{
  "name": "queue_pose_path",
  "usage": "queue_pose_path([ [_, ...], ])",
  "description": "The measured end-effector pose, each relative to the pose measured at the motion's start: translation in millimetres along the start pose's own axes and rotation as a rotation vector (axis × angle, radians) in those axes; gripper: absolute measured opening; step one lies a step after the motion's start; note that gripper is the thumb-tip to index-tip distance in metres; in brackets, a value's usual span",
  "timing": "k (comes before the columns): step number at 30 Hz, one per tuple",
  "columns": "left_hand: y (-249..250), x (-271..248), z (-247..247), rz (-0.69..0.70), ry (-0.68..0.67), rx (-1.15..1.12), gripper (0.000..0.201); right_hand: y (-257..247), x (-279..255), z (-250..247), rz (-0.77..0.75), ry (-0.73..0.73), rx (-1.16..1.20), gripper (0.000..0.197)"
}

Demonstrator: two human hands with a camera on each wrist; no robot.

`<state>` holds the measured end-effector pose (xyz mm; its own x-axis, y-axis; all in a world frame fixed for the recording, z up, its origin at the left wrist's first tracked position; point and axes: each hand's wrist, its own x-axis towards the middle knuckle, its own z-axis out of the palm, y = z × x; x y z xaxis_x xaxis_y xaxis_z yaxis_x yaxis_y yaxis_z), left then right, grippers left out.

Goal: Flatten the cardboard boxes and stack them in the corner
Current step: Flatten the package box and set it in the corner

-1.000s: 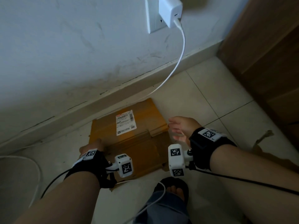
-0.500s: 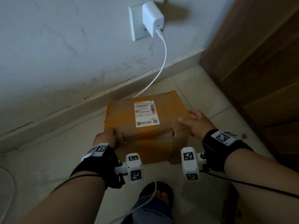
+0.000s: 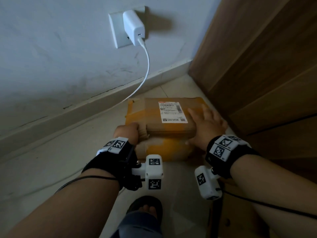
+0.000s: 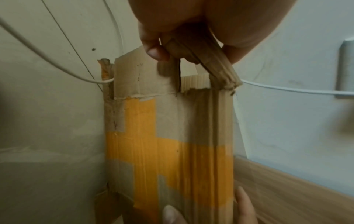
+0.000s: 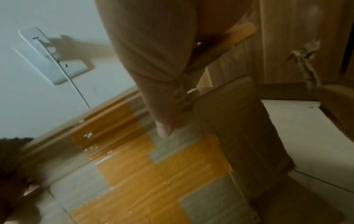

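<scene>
A flattened brown cardboard box (image 3: 149, 115) with yellow tape and a white shipping label (image 3: 172, 111) is held low over the tiled floor, near the corner between the white wall and a wooden panel. My left hand (image 3: 127, 133) grips its near left edge; the left wrist view shows the left hand (image 4: 193, 50) with thumb and fingers pinching a folded flap of the box (image 4: 162, 144). My right hand (image 3: 205, 124) holds the right edge with its fingers spread on top. The thumb of the right hand (image 5: 164, 128) lies against the taped underside of the box (image 5: 153, 174).
A white charger (image 3: 133, 30) sits in a wall socket, and its cable (image 3: 145, 69) runs down behind the box. A wooden panel (image 3: 257, 74) closes the right side. A baseboard (image 3: 85, 107) lines the wall. My sandalled foot (image 3: 145, 208) stands below, with more cardboard (image 3: 228, 217) under my right forearm.
The box has been lifted off the floor and carried right toward the wooden panel. My right hand has moved from beside the box to hold its right edge.
</scene>
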<state>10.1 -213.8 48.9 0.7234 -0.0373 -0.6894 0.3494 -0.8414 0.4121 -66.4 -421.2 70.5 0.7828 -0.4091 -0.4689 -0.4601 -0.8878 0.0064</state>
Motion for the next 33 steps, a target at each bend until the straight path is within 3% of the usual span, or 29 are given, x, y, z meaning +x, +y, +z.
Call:
queue_pose_path([
  [3, 7.0, -1.5, 2.6, -0.153, 0.022, -0.547, 0.045, 2.9, 4.5, 0.5, -0.056, 0.072, -0.084, 0.091],
  [4, 8.5, -1.4, 2.1, -0.177, 0.023, -0.626, 0.046, 4.6, 5.2, 0.1, -0.073, 0.106, -0.102, 0.083],
  [7, 14.7, 0.7, 4.5, -0.150, 0.013, -0.703, 0.049, 11.2, 4.7, -4.6, -0.098, 0.175, -0.090, 0.060],
  [12, 24.0, 2.1, 2.2, -0.043, 0.188, -0.857, 0.052, 30.9, 3.7, -29.9, -0.069, 0.220, -0.051, 0.046],
  [15, 14.6, 3.3, 6.9, -0.165, 0.139, -0.892, 0.083, 46.4, 2.9, -53.0, -0.025, 0.223, 0.007, 0.034],
  [17, 12.0, -1.9, 12.1, -0.195, 0.091, -0.828, 0.071, 56.3, -0.2, -66.6, 0.021, 0.206, 0.059, 0.022],
  [19, 5.1, 0.5, 20.9, -0.257, 0.185, -0.785, 0.059, 64.3, -5.9, -76.8, 0.076, 0.194, 0.187, 0.018],
  [21, 9.7, -7.5, 26.3, -0.197, 0.083, -0.761, 0.067, 71.4, -11.5, -85.8, 0.122, 0.182, 0.348, 0.015],
  [23, 10.9, -6.0, 36.3, -0.146, -0.032, -0.751, 0.104, 77.4, -15.0, -92.5, 0.153, 0.161, 0.439, 0.016],
  [25, 19.9, -12.8, 42.8, -0.094, -0.164, -0.797, 0.121, 83.5, -18.7, -98.7, 0.158, 0.150, 0.492, 0.024],
  [28, 35.4, -26.6, 47.7, -0.024, -0.327, -0.854, 0.117, 87.6, -24.3, -105.0, 0.169, 0.110, 0.618, 0.025],
  [30, 44.1, -27.9, 54.0, 0.009, -0.422, -0.914, 0.108, 88.7, -26.2, -105.6, 0.179, 0.070, 0.693, 0.017],
  [33, 60.1, -29.7, 60.5, 0.068, -0.475, -0.900, 0.108, 89.1, -28.2, -104.1, 0.179, 0.038, 0.799, 0.010],
])
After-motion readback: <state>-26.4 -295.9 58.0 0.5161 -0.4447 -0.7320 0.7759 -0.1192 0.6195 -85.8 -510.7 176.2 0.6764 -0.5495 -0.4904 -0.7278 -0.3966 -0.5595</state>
